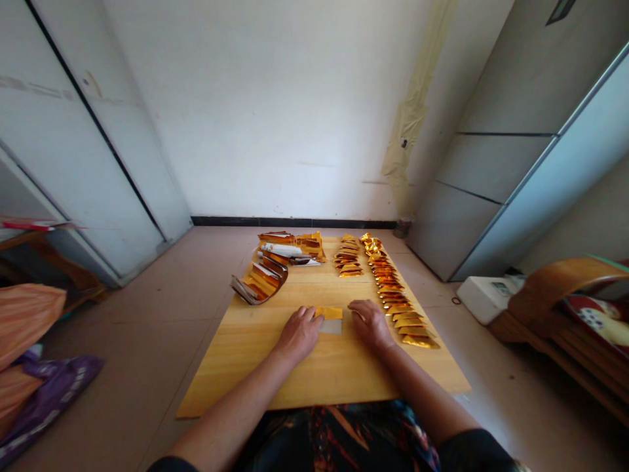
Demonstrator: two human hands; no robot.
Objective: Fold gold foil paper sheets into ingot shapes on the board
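Note:
A small sheet of gold foil paper [330,319], gold on top and silver below, lies on the wooden board [314,373] between my hands. My left hand [298,334] rests on its left edge with fingers curled and pressing the paper. My right hand [369,323] sits just right of the sheet, fingers bent down at its edge. A long row of folded gold pieces [398,301] runs along the board's right side, with a shorter row [348,257] beside it. Curled stacks of unfolded gold sheets [263,280] lie at the far left of the board.
More gold sheets [295,248] are piled at the board's far edge. A grey fridge [515,164] stands at right, a white box [486,296] and a wooden chair [565,308] beside it. Bags [34,367] lie on the floor at left.

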